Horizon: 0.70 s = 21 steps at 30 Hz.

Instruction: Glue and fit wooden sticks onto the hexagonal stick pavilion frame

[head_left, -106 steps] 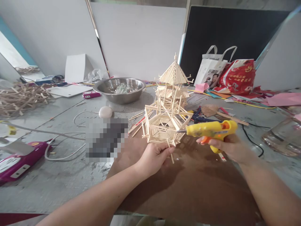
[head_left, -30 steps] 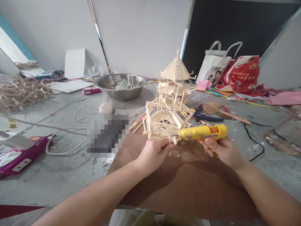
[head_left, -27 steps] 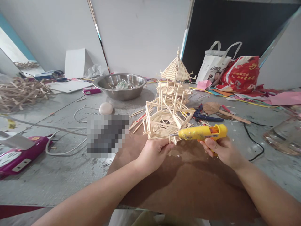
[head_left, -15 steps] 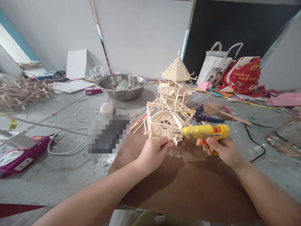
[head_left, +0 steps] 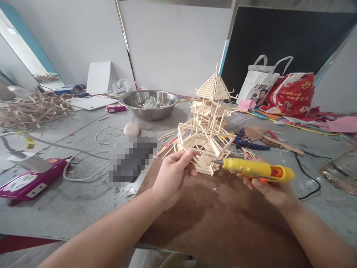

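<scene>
A pale tower model built of thin wooden sticks [head_left: 208, 123], with a pointed roof, stands on a brown board [head_left: 223, 219]. My left hand [head_left: 173, 175] is closed in a pinch on a thin stick at the lower left side of the model. My right hand [head_left: 272, 188] grips a yellow glue gun [head_left: 258, 170]. The gun lies nearly level, and its metal nozzle points left at the model's base, close beside it.
A steel bowl [head_left: 149, 104] sits behind the model. Piled sticks [head_left: 33, 109] lie far left, with a magenta device [head_left: 30, 182] and white cables front left. Pliers, paper scraps, two bags [head_left: 287, 95] and a glass vessel [head_left: 338, 171] crowd the right.
My left hand rose from under the model's base to its left side, pinching a stick. The glue gun drew back a little to the right and tilted flatter. The camera shifted left.
</scene>
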Each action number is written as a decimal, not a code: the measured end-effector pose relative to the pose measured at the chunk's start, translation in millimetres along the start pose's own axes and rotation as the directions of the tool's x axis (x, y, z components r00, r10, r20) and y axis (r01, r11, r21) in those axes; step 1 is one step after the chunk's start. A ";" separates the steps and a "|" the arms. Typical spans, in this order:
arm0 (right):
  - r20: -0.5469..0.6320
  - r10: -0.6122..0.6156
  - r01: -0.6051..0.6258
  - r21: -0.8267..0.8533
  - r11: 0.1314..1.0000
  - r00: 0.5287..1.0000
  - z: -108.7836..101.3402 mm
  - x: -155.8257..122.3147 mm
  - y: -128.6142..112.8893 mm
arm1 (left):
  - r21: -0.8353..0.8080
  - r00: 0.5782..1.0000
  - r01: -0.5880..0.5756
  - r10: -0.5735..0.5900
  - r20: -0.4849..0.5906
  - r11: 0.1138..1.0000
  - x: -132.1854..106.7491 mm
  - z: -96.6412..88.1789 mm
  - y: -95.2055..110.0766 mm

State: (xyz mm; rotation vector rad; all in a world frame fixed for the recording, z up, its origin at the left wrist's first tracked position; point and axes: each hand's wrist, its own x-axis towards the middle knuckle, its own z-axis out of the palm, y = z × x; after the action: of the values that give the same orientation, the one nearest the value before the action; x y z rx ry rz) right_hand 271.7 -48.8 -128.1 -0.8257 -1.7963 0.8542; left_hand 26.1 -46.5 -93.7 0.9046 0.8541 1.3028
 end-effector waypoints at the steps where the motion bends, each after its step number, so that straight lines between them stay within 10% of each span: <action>1: -0.009 -0.030 0.029 -0.063 0.998 1.000 0.5 0.9 -2.4 | -0.030 1.000 0.011 -0.011 -0.006 0.999 0.7 -0.6 0.9; 8: 0.032 -0.178 0.177 -0.386 0.905 0.983 6.0 3.1 -11.8 | -0.158 0.999 0.053 -0.054 0.001 0.986 0.6 -0.2 3.0; 21: 0.008 -0.186 0.167 -0.486 0.858 0.982 13.4 1.2 -15.6 | -0.196 0.996 0.087 -0.081 0.037 0.977 -1.3 2.5 2.5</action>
State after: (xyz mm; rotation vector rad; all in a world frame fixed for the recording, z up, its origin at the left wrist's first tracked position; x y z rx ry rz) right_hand 256.3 -58.6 -118.7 -0.9615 -2.0484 0.2579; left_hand 27.2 -47.8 -90.4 0.7211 0.7189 1.2736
